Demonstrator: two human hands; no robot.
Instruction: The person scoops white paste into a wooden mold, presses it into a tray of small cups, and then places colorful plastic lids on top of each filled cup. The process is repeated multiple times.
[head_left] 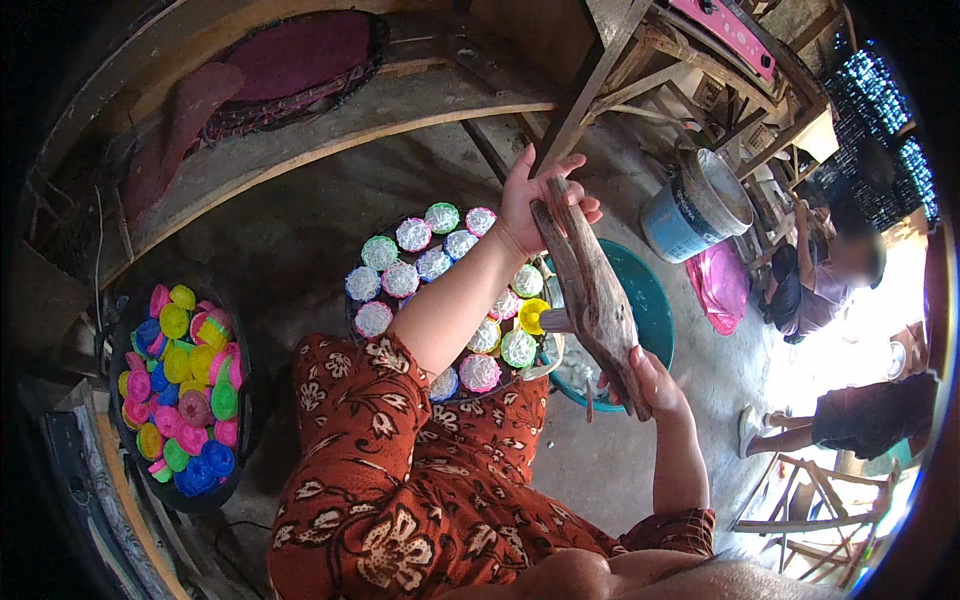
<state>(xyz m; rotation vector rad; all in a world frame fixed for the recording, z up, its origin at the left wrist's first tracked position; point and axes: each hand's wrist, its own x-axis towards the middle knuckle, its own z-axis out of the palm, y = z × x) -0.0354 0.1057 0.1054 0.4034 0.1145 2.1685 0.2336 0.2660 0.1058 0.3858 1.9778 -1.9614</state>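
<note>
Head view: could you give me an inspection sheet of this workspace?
Surface: bare grey floor.
Job's things: wooden piece, long and rough, held over a round tray of filled white cups.
Clutter: black basin of coloured cups; teal tub; blue bucket.
Grips: left hand clasps the wood's upper end; right hand holds its lower end.
Cables: nothing seen.
Surroundings: wooden frames; two other people at right.
</note>
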